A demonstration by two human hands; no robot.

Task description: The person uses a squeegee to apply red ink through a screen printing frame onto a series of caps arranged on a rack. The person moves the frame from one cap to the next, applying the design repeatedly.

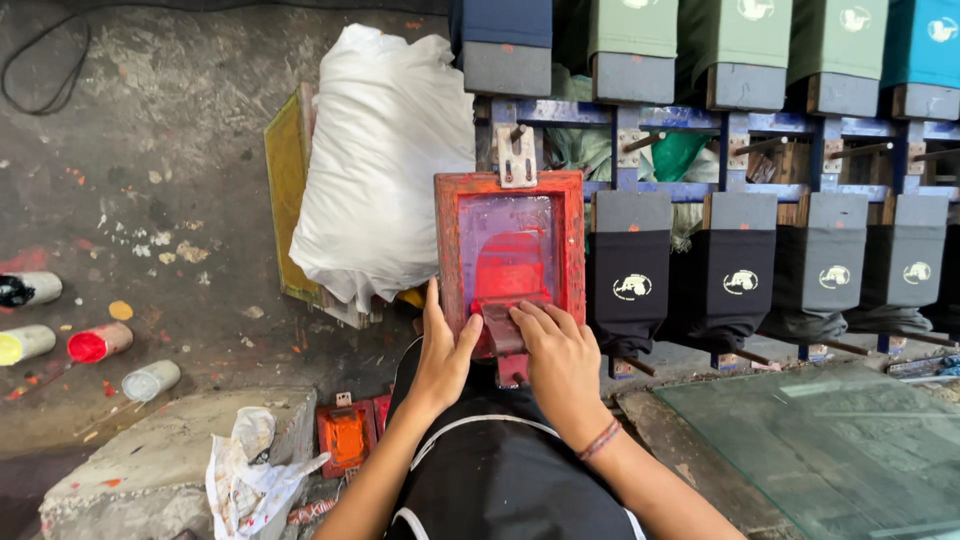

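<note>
The left hand (443,352) grips the near-left edge of the red-framed printing screen (510,258), fingers curled on it. The right hand (560,352) presses its fingers together on the squeegee (503,322). Black shirts with pale oval emblems (632,286) hang right; a white sack (385,150) crowds the left.

Single view only, from a head-worn camera looking steeply down and forward over the person's own forearms. It sits close: the red screen frame (510,262) fills the centre at arm's reach. The floor (150,180) spreads to the left, a row of garment pallets (740,270) runs right, nearly top-down. No second view exists for overlap.
</note>
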